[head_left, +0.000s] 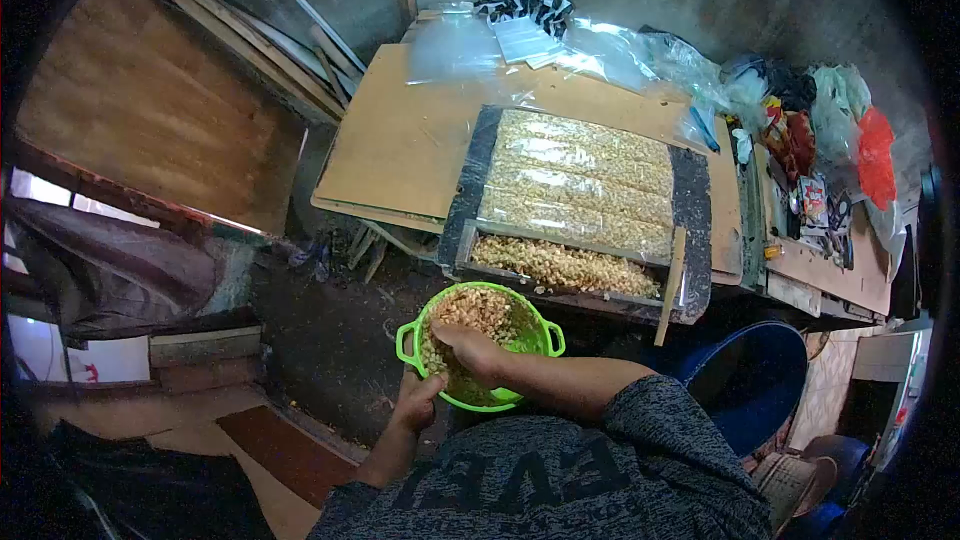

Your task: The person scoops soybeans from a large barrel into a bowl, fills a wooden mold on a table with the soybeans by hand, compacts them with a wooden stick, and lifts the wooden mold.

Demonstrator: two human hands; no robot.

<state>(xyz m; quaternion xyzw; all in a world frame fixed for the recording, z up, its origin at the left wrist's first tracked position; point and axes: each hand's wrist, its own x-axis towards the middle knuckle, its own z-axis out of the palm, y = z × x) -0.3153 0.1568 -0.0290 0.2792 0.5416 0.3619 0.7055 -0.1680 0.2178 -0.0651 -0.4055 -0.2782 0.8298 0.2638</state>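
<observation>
A lime-green basin (554, 338) with two side handles is at my front, just below the table's near edge. Pale, crumbly grains (474, 308) lie inside it, heaped toward the far left. My left hand (418, 398) grips the near-left rim, thumb over the edge. Reaching into the basin is my right hand (468, 352), among the grains at the left side; its fingertips are hidden, so their closure does not show. Beyond the basin, similar grains (560, 262) fill an uncovered row on a dark board (692, 195), beside plastic-covered rows (580, 175).
A wooden stick (672, 285) lies across the board's near right corner. Plastic sheets (455, 48) and bags (690, 70) sit along the back of the table (385, 155). A blue barrel (745, 380) stands close on my right. Planks (240, 30) lean at the left.
</observation>
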